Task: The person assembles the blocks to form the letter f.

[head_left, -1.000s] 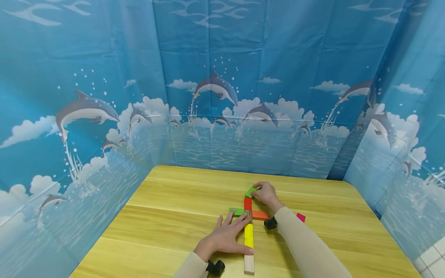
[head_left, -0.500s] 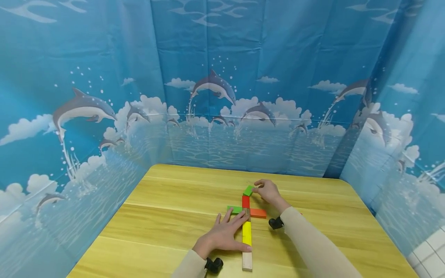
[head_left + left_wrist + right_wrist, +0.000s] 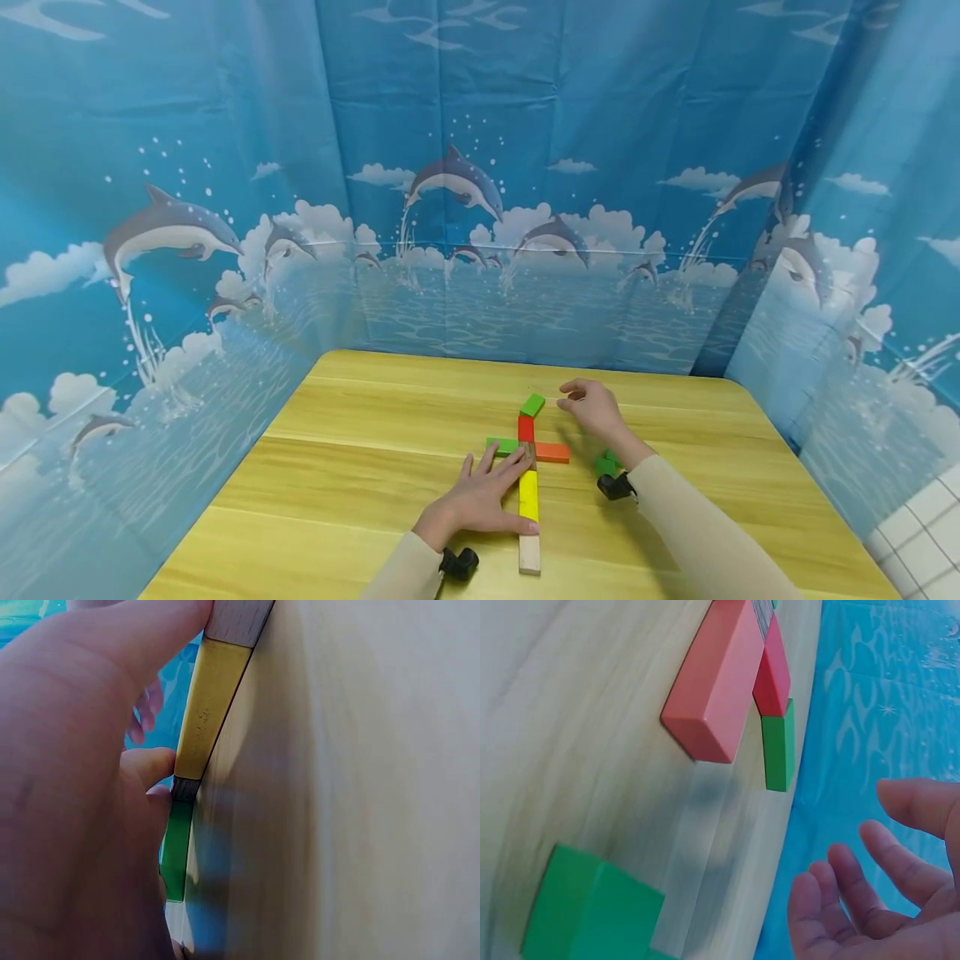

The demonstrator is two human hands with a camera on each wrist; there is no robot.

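the far green block (image 3: 532, 405) lies just left of the right hand (image 3: 595, 408).

1. Table (image 3: 360, 442): yellow, wood-grained.
2. From its far edge inward: light-green block (image 3: 532, 405), red block (image 3: 526, 429), brown block (image 3: 532, 455), yellow block (image 3: 528, 493), pale block (image 3: 529, 555).
3. Toward the left edge, green block (image 3: 502, 445); toward the right, orange block (image 3: 552, 452).
4. Curtain (image 3: 480, 321): blue, grey dolphins (image 3: 459, 177), white clouds (image 3: 611, 227).
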